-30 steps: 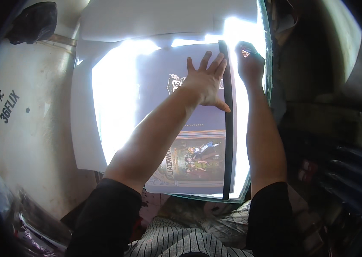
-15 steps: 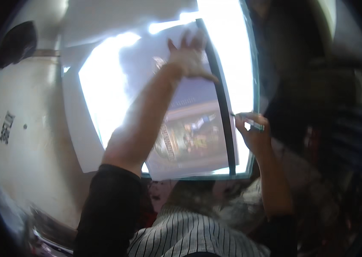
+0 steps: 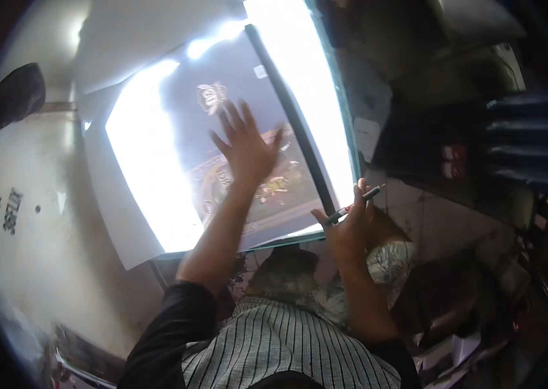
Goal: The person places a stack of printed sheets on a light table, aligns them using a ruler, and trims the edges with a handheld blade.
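Observation:
With fingers spread, my left hand [image 3: 251, 152] is over the printed sheet [image 3: 206, 142], which has a purple-blue upper part and a coloured picture lower down. This sheet lies on a brightly glowing glass-edged light table [image 3: 322, 84]. A straight dark strip [image 3: 290, 117] runs along the sheet's right side; whether it is printed or a separate piece I cannot tell. Near the table's front right corner, my right hand [image 3: 349, 236] holds a pen [image 3: 358, 203] between its fingers, the narrow tip pointing up and right, away from the sheet.
A larger pale sheet [image 3: 108, 175] sticks out past the table's left edge. Further left stands a light metal surface [image 3: 34, 259] with a dark object [image 3: 18, 97] near its top. Dark blue rounded forms [image 3: 526, 136] are on the right. My knee [image 3: 390, 259] is below the table.
My left hand has come down and nearer across the sheet. My right hand has turned the pen away from the dark strip and drawn back toward me. The view has shifted too.

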Demonstrator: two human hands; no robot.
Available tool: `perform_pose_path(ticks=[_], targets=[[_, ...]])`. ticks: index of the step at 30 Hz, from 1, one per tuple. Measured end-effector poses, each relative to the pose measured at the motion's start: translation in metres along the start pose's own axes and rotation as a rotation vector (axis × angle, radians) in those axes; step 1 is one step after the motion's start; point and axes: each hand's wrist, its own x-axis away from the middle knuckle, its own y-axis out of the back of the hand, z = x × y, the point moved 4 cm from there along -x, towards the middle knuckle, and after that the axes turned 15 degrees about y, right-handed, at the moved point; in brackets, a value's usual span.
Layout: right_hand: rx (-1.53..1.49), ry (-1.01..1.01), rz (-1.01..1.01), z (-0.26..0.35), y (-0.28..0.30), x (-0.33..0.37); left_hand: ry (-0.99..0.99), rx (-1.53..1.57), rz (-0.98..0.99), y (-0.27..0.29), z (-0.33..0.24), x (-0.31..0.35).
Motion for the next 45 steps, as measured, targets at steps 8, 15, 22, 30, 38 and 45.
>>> perform_pose_path(ticks=[8,15,22,30,38,45], targets=[[-0.138,-0.412,0.054,-0.059,-0.01,0.017,-0.237,-0.098,0.26,0.015,0.027,0.043],[-0.096,-0.186,0.118,-0.058,0.025,-0.008,-0.654,-0.119,0.325,0.023,0.068,0.022],[-0.004,-0.172,-0.082,-0.057,0.055,-0.007,-1.402,-0.089,0.475,0.028,0.086,-0.025],[-0.185,-0.07,-0.008,-0.021,0.035,0.014,-0.13,-0.034,0.005,0.027,0.116,-0.044],[-0.011,0.077,0.2,0.005,0.001,0.023,-0.166,0.18,-0.054,0.028,0.127,-0.065],[0.025,0.166,0.207,0.011,-0.004,0.025,-0.203,0.13,-0.131,0.029,0.127,-0.066]])
